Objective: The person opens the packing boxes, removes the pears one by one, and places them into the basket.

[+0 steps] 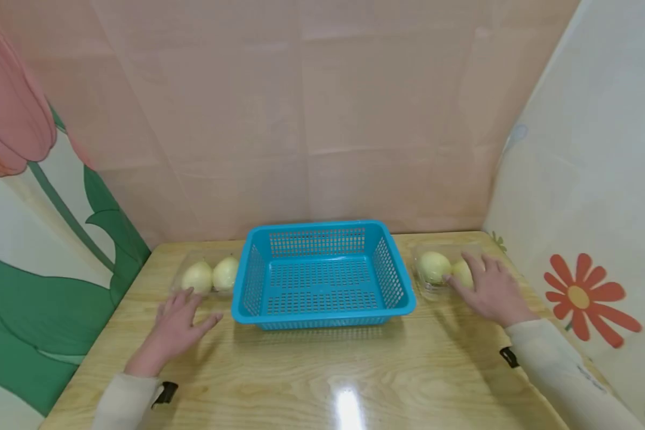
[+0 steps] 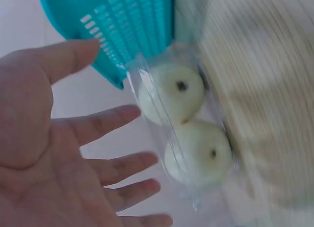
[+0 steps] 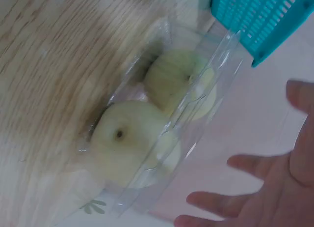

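Observation:
Two pale yellow-green pears (image 1: 197, 277) sit in a clear plastic box (image 1: 180, 269) left of a blue basket (image 1: 322, 319). My left hand (image 1: 174, 328) hovers at the near side of that box, fingers spread and holding nothing; the left wrist view shows its fingertips (image 2: 132, 111) beside the clear wall. Right of the basket, a second clear box (image 1: 420, 251) holds two more pears (image 1: 434, 267). Over its right part reaches my right hand (image 1: 491, 289), fingers spread, partly covering one pear in the head view. In the right wrist view its fingers (image 3: 245, 164) are apart from the box.
The blue basket, with perforated walls and bottom, stands at the back middle of the wooden table (image 1: 290, 382). Behind the table hangs a pinkish cloth (image 1: 322, 119). Flower-printed sheets (image 1: 580, 179) close off the left and right sides.

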`<state>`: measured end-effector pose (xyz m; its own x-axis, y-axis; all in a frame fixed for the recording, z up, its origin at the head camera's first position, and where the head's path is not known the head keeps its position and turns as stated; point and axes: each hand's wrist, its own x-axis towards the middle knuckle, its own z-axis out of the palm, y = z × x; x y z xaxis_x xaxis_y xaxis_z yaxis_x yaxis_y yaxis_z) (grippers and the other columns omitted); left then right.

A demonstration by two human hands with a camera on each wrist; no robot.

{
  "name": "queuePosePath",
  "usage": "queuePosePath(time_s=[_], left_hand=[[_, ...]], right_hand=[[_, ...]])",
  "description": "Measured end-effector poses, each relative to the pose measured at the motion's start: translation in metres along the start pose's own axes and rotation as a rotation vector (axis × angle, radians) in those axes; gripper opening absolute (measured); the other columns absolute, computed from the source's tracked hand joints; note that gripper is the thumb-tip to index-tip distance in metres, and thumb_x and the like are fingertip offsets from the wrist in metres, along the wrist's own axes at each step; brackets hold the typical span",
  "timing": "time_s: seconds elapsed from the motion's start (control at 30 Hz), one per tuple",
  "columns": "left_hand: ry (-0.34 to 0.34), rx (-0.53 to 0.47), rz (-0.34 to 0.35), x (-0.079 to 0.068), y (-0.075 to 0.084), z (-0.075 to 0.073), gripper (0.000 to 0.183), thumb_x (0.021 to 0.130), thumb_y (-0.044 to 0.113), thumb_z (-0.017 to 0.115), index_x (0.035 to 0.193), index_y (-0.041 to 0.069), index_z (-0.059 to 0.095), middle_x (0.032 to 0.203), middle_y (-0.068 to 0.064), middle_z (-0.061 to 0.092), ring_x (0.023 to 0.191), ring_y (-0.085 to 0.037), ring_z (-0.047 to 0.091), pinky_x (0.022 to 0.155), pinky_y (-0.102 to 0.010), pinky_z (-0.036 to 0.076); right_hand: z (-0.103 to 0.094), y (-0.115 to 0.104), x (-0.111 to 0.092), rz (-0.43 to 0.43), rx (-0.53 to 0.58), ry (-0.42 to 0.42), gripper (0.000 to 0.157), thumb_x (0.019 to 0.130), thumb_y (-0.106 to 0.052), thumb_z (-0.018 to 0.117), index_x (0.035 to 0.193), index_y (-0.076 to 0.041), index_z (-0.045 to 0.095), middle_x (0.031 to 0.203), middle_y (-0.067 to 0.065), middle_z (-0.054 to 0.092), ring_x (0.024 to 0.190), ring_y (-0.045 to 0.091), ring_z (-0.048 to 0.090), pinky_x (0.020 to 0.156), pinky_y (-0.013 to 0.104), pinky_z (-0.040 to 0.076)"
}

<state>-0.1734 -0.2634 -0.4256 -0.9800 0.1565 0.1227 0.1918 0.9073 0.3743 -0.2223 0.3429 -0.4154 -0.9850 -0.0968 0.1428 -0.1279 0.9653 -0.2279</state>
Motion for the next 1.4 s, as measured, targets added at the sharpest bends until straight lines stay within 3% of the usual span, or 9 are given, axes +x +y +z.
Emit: queuePosePath(time_s=[0.17, 0.33, 0.43, 0.53, 0.77, 0.97, 1.4], left_hand=[[-0.044, -0.169, -0.02, -0.001, 0.004, 0.001, 0.046, 0.099, 0.036, 0.061, 0.124, -0.003, 0.063, 0.126, -0.022, 0.062, 0.118, -0.044, 0.054, 0.097, -0.061, 0.044], [-0.238, -0.463, -0.066, -0.003, 0.009, 0.005, 0.035, 0.101, 0.029, 0.058, 0.115, -0.002, 0.065, 0.108, -0.013, 0.069, 0.096, -0.027, 0.064, 0.079, -0.042, 0.055], [-0.359, -0.635, -0.05, -0.004, 0.014, 0.014, 0.035, 0.103, 0.025, 0.056, 0.116, -0.007, 0.062, 0.103, -0.016, 0.067, 0.09, -0.028, 0.064, 0.073, -0.042, 0.056], [-0.44, -0.738, -0.011, -0.005, 0.019, 0.024, 0.037, 0.104, 0.023, 0.053, 0.118, -0.011, 0.059, 0.102, -0.019, 0.067, 0.088, -0.031, 0.065, 0.072, -0.044, 0.058], [-0.514, -0.799, -0.018, -0.005, 0.035, 0.043, 0.039, 0.103, 0.025, 0.053, 0.116, -0.011, 0.06, 0.103, -0.017, 0.069, 0.088, -0.03, 0.068, 0.072, -0.043, 0.058], [-0.527, -0.818, -0.024, -0.005, 0.05, 0.054, 0.038, 0.103, 0.026, 0.054, 0.114, -0.008, 0.062, 0.101, -0.016, 0.07, 0.087, -0.028, 0.068, 0.071, -0.042, 0.057], [-0.492, -0.898, -0.019, -0.001, 0.065, 0.063, 0.034, 0.104, 0.025, 0.051, 0.111, -0.008, 0.059, 0.099, -0.017, 0.068, 0.084, -0.031, 0.068, 0.066, -0.042, 0.055]], right_hand=[[0.0, 0.017, 0.004, 0.081, 0.059, 0.031, 0.086, 0.1, -0.059, 0.043, 0.15, 0.01, 0.027, 0.137, 0.05, 0.032, 0.117, 0.07, 0.034, 0.081, 0.079, 0.037], [0.003, 0.032, 0.007, 0.176, 0.117, 0.052, 0.087, 0.1, -0.058, 0.042, 0.145, 0.016, 0.031, 0.133, 0.049, 0.038, 0.112, 0.067, 0.042, 0.078, 0.074, 0.042], [0.009, 0.045, 0.007, 0.225, 0.146, 0.051, 0.087, 0.101, -0.058, 0.04, 0.144, 0.018, 0.03, 0.132, 0.048, 0.039, 0.113, 0.065, 0.043, 0.079, 0.073, 0.043], [0.012, 0.056, 0.008, 0.275, 0.194, 0.042, 0.088, 0.101, -0.058, 0.038, 0.145, 0.017, 0.028, 0.133, 0.047, 0.039, 0.113, 0.064, 0.044, 0.079, 0.071, 0.044], [0.021, 0.071, 0.011, 0.372, 0.304, 0.028, 0.086, 0.101, -0.059, 0.031, 0.146, 0.014, 0.029, 0.129, 0.042, 0.049, 0.111, 0.057, 0.051, 0.076, 0.061, 0.047], [0.025, 0.073, 0.013, 0.407, 0.398, 0.034, 0.085, 0.101, -0.059, 0.032, 0.145, 0.014, 0.031, 0.131, 0.043, 0.046, 0.11, 0.055, 0.052, 0.075, 0.057, 0.05], [0.024, 0.077, 0.008, 0.331, 0.4, 0.027, 0.08, 0.103, -0.054, 0.037, 0.143, 0.015, 0.034, 0.13, 0.045, 0.046, 0.11, 0.056, 0.053, 0.076, 0.056, 0.051]])
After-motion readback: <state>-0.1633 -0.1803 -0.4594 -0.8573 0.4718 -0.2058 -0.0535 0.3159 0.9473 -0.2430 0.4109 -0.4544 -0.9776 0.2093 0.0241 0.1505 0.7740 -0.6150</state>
